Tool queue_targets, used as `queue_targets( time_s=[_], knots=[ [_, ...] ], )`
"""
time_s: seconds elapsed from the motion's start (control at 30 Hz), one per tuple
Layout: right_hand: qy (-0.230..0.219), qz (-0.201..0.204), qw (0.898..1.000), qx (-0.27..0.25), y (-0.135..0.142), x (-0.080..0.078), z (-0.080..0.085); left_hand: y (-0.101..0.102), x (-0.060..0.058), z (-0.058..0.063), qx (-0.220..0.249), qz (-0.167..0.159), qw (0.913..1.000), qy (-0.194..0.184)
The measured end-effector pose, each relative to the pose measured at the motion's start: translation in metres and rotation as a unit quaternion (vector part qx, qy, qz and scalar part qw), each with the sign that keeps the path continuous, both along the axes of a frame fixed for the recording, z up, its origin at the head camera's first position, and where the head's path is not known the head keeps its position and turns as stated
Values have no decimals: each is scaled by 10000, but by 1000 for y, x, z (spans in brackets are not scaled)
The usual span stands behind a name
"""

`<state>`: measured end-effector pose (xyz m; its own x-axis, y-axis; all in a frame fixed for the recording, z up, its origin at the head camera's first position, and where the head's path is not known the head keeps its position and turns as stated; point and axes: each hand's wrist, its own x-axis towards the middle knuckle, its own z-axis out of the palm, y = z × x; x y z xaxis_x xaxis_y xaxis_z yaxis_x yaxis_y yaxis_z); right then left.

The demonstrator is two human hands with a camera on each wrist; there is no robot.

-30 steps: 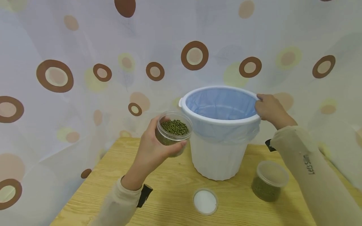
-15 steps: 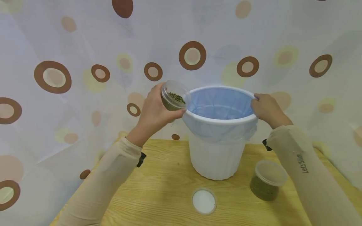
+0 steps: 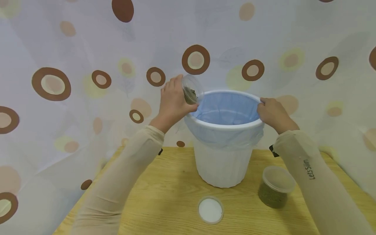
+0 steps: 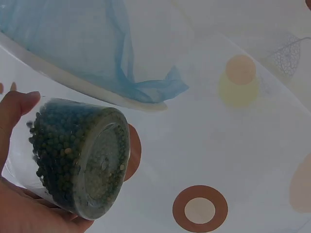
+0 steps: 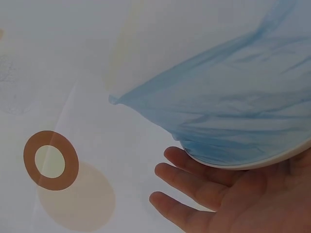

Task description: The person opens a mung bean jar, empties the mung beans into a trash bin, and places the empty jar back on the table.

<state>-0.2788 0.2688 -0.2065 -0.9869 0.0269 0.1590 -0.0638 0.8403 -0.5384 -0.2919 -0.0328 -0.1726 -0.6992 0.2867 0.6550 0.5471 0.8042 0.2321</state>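
Note:
My left hand [image 3: 173, 99] grips a clear plastic jar [image 3: 191, 85] of green mung beans [image 4: 56, 145], thumb on one side and fingers on the other. Tipped to the right, the jar has its mouth over the left rim of a white trash can [image 3: 223, 166]. A translucent blue trash bag [image 3: 229, 137] lines the can and is folded down over its edge. At the can's right side, my right hand [image 3: 271, 112] holds the rim, thumb on top. The right wrist view shows its fingers [image 5: 189, 182] beneath the rim, outside the bag.
On the wooden table [image 3: 158, 202], a white round lid [image 3: 210, 210] lies in front of the can. A second clear tub [image 3: 276, 187] with a lid on and dark green contents stands by my right forearm. A dotted curtain [image 3: 123, 42] hangs behind.
My left hand has lifted the jar up and right to the can's rim and tilted it much further, with the beans shifting toward its mouth. My right hand stays on the rim.

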Motion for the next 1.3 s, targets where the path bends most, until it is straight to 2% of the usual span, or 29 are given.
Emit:
queue_targets(
  time_s=[0.2,0.47,0.83,1.03,1.3],
  knots=[
    [-76,-13,9999,-109,-6,0,2,3,-10,-5,-374,208,9988,249],
    [-85,-84,9999,-110,-7,5,5,7,-16,-9,-819,220,9931,808],
    [-145,-124,9998,3,-4,4,3,17,-22,-14,-1421,299,9834,1087],
    [-171,-135,9997,107,-7,2,3,19,-25,-18,-1733,463,9752,1297],
    [-167,-223,9996,88,-7,4,4,25,-33,-21,-1885,565,9677,1578]
  ],
)
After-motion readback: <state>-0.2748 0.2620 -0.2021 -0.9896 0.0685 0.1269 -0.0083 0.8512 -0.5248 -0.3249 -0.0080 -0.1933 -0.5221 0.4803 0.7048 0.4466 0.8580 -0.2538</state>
